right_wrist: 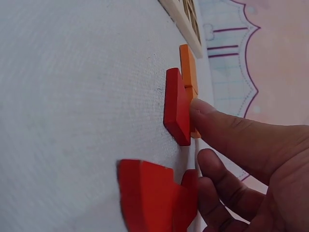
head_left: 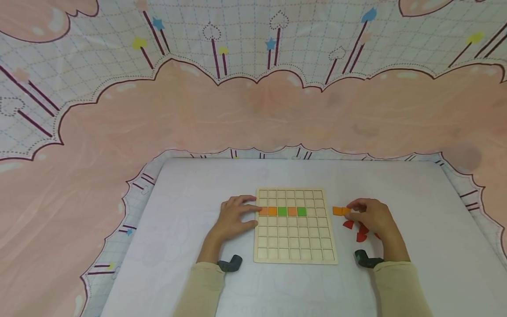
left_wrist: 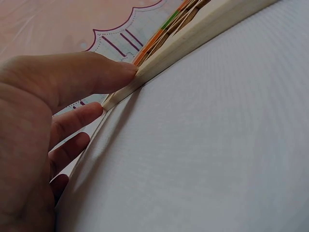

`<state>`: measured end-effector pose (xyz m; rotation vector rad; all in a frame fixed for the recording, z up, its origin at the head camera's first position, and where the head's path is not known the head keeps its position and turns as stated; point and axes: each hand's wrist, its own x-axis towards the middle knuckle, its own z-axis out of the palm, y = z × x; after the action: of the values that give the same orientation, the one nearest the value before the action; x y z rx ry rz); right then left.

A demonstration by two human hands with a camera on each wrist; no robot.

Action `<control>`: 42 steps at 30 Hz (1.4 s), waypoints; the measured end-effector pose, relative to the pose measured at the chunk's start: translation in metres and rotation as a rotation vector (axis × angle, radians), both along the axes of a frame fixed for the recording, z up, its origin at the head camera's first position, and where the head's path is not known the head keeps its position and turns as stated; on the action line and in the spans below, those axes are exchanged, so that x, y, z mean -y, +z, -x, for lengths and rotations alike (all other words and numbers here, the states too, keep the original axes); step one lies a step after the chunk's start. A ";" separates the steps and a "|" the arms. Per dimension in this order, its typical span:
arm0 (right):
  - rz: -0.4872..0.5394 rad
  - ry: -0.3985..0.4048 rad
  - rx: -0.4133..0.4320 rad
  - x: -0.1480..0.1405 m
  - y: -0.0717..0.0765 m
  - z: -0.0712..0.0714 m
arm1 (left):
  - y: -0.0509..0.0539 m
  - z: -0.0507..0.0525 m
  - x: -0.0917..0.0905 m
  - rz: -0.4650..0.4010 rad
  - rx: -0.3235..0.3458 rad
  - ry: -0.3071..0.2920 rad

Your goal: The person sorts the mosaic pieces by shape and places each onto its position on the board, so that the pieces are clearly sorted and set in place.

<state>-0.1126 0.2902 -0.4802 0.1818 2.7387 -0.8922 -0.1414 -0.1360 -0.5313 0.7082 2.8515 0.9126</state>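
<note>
A wooden grid board (head_left: 295,226) lies on the white table, with a row of orange and green squares (head_left: 282,211) in its third row from the top. My left hand (head_left: 236,216) (left_wrist: 63,111) rests at the board's left edge, its fingers spread and the thumb against the rim. To the right of the board, two orange squares (head_left: 337,211) (right_wrist: 188,65) lie side by side. The thumb and fingers of my right hand (head_left: 372,215) (right_wrist: 251,159) are at the right-hand one; whether they pinch it is partly hidden.
Several red pieces (head_left: 361,237) (right_wrist: 147,193) lie under and beside my right hand, one (right_wrist: 176,106) close to the orange squares. A patterned cloth (head_left: 257,114) stretches beyond the table (head_left: 198,176). Each wrist wears a dark camera mount (head_left: 233,263).
</note>
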 end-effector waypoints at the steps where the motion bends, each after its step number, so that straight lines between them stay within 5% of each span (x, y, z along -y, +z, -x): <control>1: -0.002 -0.001 -0.003 0.000 0.000 0.000 | 0.000 0.000 0.000 -0.001 0.001 0.000; 15: 0.048 -0.022 -0.012 -0.001 0.001 -0.001 | 0.002 -0.002 -0.001 -0.019 -0.017 0.005; 25: 0.186 -0.035 -0.017 0.006 0.003 -0.004 | 0.003 -0.002 -0.001 -0.009 -0.008 0.003; 42: 0.252 0.045 -0.087 0.055 -0.005 0.010 | 0.001 -0.002 0.000 -0.014 -0.006 0.001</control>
<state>-0.1231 0.2351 -0.4848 0.0342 2.6639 -1.2468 -0.1398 -0.1360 -0.5301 0.7123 2.8532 0.9324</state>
